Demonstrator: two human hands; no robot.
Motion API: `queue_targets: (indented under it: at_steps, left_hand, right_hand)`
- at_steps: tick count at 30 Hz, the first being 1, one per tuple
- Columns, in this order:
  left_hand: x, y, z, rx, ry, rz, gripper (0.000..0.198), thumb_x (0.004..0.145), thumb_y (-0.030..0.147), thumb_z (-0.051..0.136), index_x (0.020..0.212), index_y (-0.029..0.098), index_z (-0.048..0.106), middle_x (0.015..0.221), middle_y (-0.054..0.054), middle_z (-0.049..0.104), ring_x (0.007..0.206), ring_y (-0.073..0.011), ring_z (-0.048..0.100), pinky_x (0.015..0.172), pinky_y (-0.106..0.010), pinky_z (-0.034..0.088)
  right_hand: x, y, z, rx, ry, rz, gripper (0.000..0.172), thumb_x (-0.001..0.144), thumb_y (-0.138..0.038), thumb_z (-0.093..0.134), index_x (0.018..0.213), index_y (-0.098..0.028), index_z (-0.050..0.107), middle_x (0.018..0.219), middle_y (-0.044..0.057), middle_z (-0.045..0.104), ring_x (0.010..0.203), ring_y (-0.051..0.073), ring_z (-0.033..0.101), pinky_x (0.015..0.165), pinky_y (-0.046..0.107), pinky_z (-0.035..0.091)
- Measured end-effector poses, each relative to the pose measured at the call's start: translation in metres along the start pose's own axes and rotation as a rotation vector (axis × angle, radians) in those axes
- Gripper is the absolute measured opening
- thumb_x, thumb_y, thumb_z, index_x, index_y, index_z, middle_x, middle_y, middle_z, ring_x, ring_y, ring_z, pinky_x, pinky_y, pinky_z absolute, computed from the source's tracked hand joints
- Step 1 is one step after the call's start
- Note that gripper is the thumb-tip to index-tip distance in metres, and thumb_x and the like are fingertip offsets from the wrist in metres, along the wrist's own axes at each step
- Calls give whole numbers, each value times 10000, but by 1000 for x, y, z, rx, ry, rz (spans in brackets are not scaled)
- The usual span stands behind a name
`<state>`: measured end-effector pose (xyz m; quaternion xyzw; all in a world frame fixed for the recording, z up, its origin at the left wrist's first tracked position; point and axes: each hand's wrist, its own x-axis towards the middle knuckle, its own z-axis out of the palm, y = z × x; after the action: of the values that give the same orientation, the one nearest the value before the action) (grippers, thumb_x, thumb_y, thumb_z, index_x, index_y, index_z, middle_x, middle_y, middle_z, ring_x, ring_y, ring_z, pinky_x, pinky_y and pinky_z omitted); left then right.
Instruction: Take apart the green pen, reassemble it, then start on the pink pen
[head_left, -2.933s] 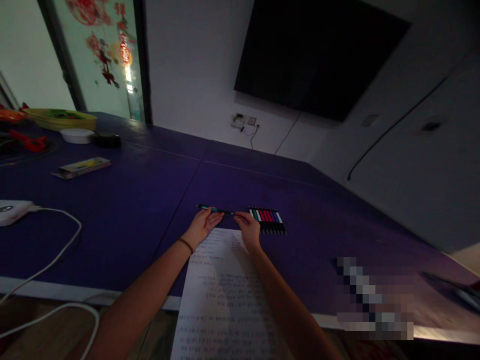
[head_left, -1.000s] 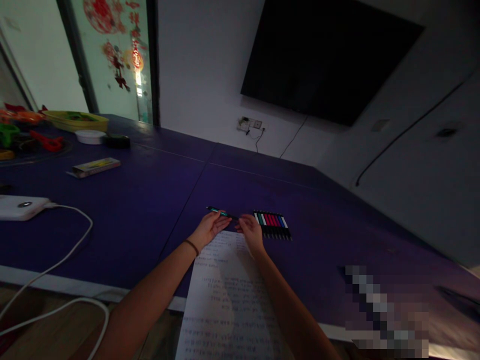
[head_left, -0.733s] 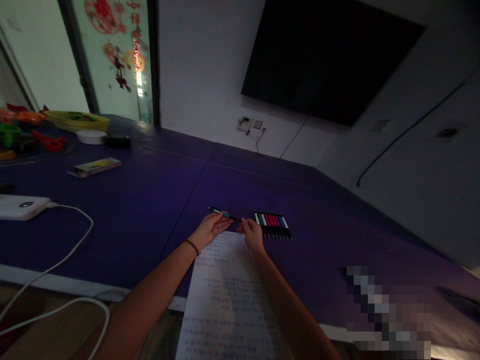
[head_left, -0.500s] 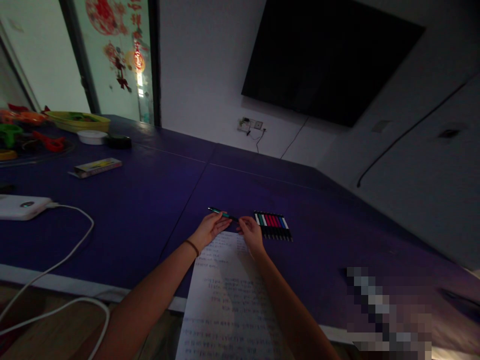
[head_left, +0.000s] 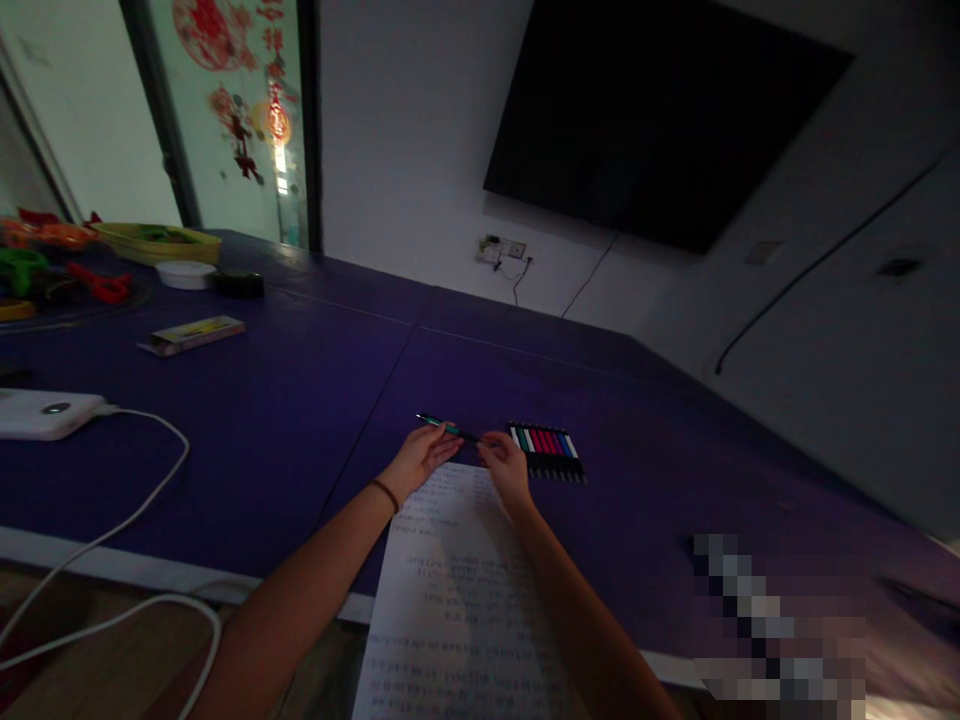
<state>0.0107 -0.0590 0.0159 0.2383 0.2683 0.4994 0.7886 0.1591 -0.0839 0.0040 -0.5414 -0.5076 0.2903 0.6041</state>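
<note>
A dark pen [head_left: 435,421] with a green section is held level above the table, between both hands. My left hand [head_left: 421,458] pinches its barrel, with the silvery end sticking out to the left. At the other end, the fingers of my right hand [head_left: 505,468] are closed on the pen. Just right of that hand lies a row of several pens [head_left: 547,452] with white, green, pink and blue barrels and black ends. Beneath my forearms, a sheet of paper [head_left: 450,600] covered in handwriting reaches past the table's near edge.
On the purple table [head_left: 300,440], a white power bank [head_left: 49,414] with a cable lies at left. A small box [head_left: 196,335], a white lid [head_left: 185,275] and a yellow basket [head_left: 154,243] sit farther back. A large screen [head_left: 660,110] hangs on the wall.
My right hand has shifted very slightly to the right along the pen. The left hand and the other things stay as they were.
</note>
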Motion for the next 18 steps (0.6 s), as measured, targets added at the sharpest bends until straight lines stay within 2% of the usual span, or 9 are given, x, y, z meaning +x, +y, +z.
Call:
queue_targets:
  at_steps: [3,5,8,11,14,18]
  left_hand:
    - [-1,1,1,2,-6,-8,95,747,192,558,795,113,580,725,-79,631,713,-152,621,712,-265,496]
    - [-1,0,2,8,-13,-21,89,744,185,561,789,111,582,718,-78,632,697,-150,621,703,-264,497]
    - [0,0,1,5,-11,-24,86,745,184,560,784,111,584,712,-76,631,695,-150,621,708,-265,496]
    - [1,1,0,-9,12,-7,93,755,191,548,782,111,588,711,-75,629,710,-146,620,726,-264,490]
    - [0,1,0,-17,10,-12,99,754,194,551,785,109,590,727,-81,630,718,-146,619,734,-267,486]
    - [-1,0,1,-13,-14,-22,107,752,191,552,806,106,588,759,-91,634,712,-147,619,723,-270,487]
  right_hand:
    - [1,3,-1,-33,-18,16,346,598,-500,598,653,-162,550,563,14,567,490,130,523,459,230,414]
    - [1,3,-2,-70,-24,42,390,649,-540,529,602,-154,544,503,14,543,460,129,507,437,231,402]
    - [0,1,-2,-77,-10,50,413,656,-558,509,658,-148,561,562,24,565,464,128,514,416,226,394]
    - [0,-1,-1,-45,-10,12,398,579,-517,608,759,-164,565,666,23,588,498,126,528,433,223,406]
    - [0,-1,0,-45,-27,-4,379,565,-523,615,687,-169,562,595,16,573,493,130,518,449,229,410]
    - [0,-1,-1,-87,-28,62,451,650,-593,486,582,-152,556,502,29,549,448,131,492,426,238,392]
